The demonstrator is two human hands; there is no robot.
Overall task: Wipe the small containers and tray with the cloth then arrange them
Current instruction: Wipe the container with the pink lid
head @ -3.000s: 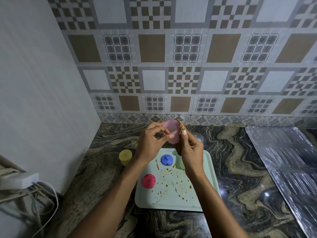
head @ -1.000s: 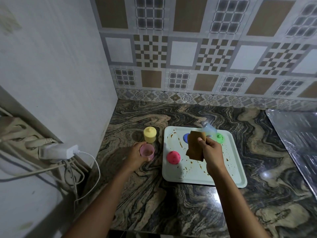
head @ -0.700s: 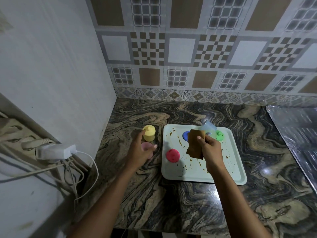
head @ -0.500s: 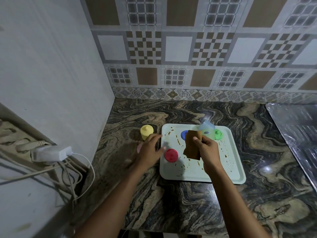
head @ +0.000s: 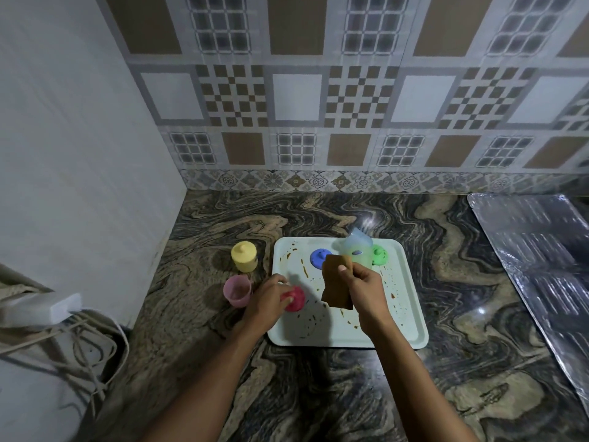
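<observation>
Pale green tray, brown smears, red lid on it

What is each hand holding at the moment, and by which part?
Right hand pinches the brown cloth near its top edge; left hand grips the red lid by its side.

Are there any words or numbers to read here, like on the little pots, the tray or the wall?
None: no word, number or sign can be read anywhere.
The tray, yellow pot, pink cup, red pot and cloth are plain.
The wall tiles carry only patterns.
The white plug box shows no label that I can make out.
</observation>
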